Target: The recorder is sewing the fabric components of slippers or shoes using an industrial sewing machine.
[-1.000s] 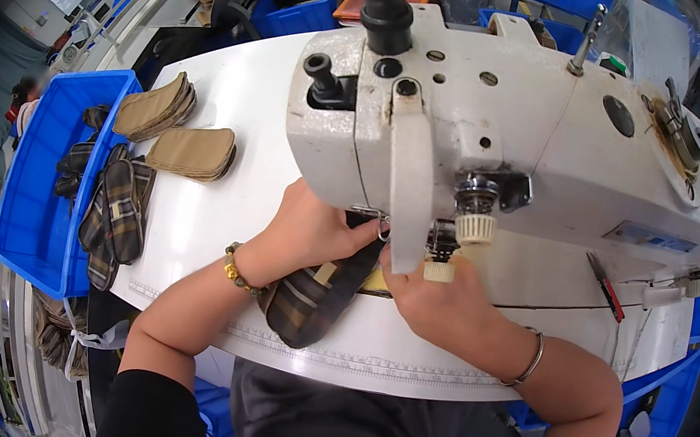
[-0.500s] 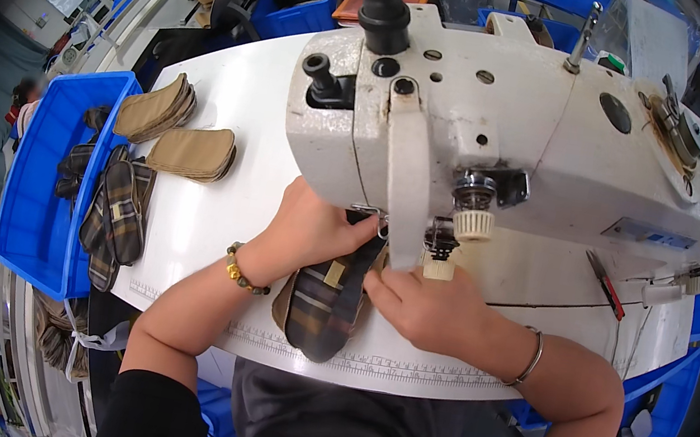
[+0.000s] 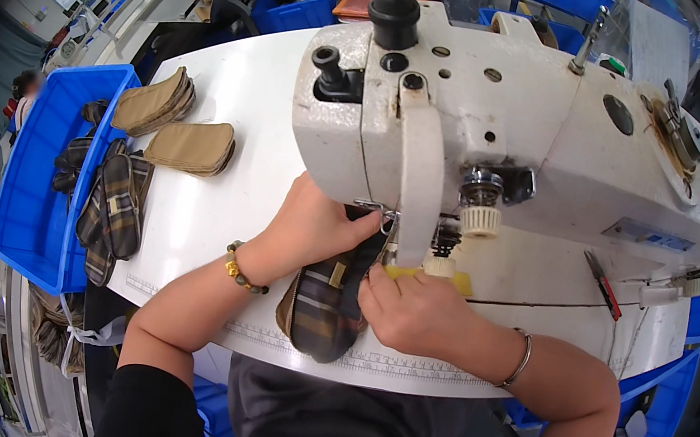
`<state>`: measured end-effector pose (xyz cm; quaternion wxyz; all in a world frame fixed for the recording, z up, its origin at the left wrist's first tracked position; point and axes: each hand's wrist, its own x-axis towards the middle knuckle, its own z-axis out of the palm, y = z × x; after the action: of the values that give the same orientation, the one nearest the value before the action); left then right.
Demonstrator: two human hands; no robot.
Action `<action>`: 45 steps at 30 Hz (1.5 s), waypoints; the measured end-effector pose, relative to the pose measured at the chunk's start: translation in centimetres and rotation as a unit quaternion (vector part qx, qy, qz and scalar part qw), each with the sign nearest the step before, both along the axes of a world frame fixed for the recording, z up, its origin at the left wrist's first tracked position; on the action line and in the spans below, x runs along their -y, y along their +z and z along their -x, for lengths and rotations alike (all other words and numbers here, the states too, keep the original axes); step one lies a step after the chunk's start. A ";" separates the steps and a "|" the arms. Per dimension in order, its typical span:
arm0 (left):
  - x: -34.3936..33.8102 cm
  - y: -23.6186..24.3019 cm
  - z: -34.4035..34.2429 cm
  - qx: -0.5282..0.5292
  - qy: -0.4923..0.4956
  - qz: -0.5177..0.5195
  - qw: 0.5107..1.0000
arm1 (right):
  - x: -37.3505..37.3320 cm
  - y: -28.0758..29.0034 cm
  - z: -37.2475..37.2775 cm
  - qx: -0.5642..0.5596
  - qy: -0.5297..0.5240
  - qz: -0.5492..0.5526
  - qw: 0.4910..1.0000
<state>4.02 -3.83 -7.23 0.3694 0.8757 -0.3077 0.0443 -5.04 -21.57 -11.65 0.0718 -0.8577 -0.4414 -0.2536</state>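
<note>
A dark plaid fabric piece [image 3: 323,317] with a rounded near end and a small tan label lies under the head of a white sewing machine [image 3: 495,113]. My left hand [image 3: 309,229] rests on its far left part, the thumb pressed close beside the presser foot; the other fingers are partly hidden. At the right edge of the piece, my right hand [image 3: 418,312] has curled fingers pinching the fabric. The needle area is mostly hidden behind the machine's white lever. A yellow strip [image 3: 457,281] shows on the machine bed just beyond my right hand.
Two stacks of tan pads, one farther back [image 3: 151,103] and one nearer [image 3: 190,146], sit on the white table [image 3: 249,102]. Plaid pieces [image 3: 121,205] hang over the edge of a blue bin [image 3: 26,213] at left. Red-handled thread snips [image 3: 603,286] lie at right.
My right hand has shifted slightly to the left along the fabric's edge, and the yellow strip beyond it has come into sight. My left hand stays by the presser foot.
</note>
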 end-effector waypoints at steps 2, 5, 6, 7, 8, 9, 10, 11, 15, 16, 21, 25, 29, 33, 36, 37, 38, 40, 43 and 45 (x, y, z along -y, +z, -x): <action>-0.1 -0.1 -0.3 -0.003 -0.006 0.013 1.000 | 0.0 -0.2 -0.5 0.002 0.006 -0.004 1.000; -0.2 -0.2 -0.2 -0.033 -0.003 0.016 0.999 | 0.2 -0.6 -1.2 0.047 0.037 -0.036 0.998; -0.2 -0.2 -0.1 -0.060 0.007 0.007 0.998 | 0.4 -0.8 -1.2 0.031 0.057 -0.038 0.997; -0.3 -0.3 0.2 -0.059 0.007 0.007 0.998 | 0.6 -0.9 -1.3 0.016 0.076 -0.041 0.996; -0.4 -0.6 0.5 0.002 0.020 -0.049 0.999 | 0.6 -0.7 -1.2 0.016 0.076 -0.041 0.996; -0.5 -0.8 1.0 0.062 0.032 -0.103 0.992 | 0.7 -0.2 -1.0 0.005 0.069 -0.033 0.997; -0.8 -0.8 1.5 0.062 0.031 -0.103 0.992 | 0.8 0.1 -0.8 -0.005 0.062 -0.025 0.998; -1.3 -0.8 1.9 0.093 -0.027 -0.104 0.990 | 0.7 0.4 -0.5 -0.005 0.061 -0.026 0.998; -1.7 -0.3 3.6 0.168 -0.112 -0.165 0.965 | 0.0 0.5 0.6 0.015 0.004 -0.004 1.000; -1.7 -0.2 3.8 0.183 -0.119 -0.189 0.957 | -0.1 0.4 0.7 0.028 0.001 -0.005 1.000; -1.2 0.1 4.2 0.162 -0.114 -0.185 0.963 | 0.5 0.5 -0.1 0.023 0.039 0.003 0.999; -0.8 0.0 4.1 0.157 -0.119 -0.165 0.966 | 0.8 0.3 -0.5 -0.004 0.085 -0.029 0.996; -0.8 0.2 3.8 0.146 -0.115 -0.182 0.966 | 0.7 0.2 -0.6 -0.003 0.074 -0.035 0.997; -0.8 -0.2 3.0 0.152 -0.113 -0.174 0.966 | 1.3 0.8 -1.2 -0.037 0.028 -0.018 0.999; -0.9 0.3 3.0 0.132 -0.117 -0.185 0.967 | 1.3 0.8 -1.2 -0.040 0.022 -0.027 0.999; -1.0 0.6 3.2 0.116 -0.116 -0.198 0.966 | 1.2 0.7 -1.2 -0.037 0.019 -0.033 0.999; -1.3 1.0 3.3 0.116 -0.117 -0.198 0.966 | 1.2 0.9 -1.1 -0.038 0.018 -0.033 0.999; -2.1 2.0 3.6 0.105 -0.186 -0.233 0.949 | 1.1 1.3 -0.5 -0.056 0.011 -0.020 0.998; -3.0 4.7 5.0 -0.011 -0.256 -0.276 0.926 | 0.4 0.7 0.9 0.016 0.013 0.005 1.000; -3.1 4.6 6.5 -0.001 -0.254 -0.297 0.921 | 0.2 1.3 1.5 0.005 0.029 0.017 0.999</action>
<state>-2.44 -0.75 -2.68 0.0920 0.8379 -0.5181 -0.1451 -6.58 -21.73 -10.36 0.0619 -0.8446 -0.4705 -0.2480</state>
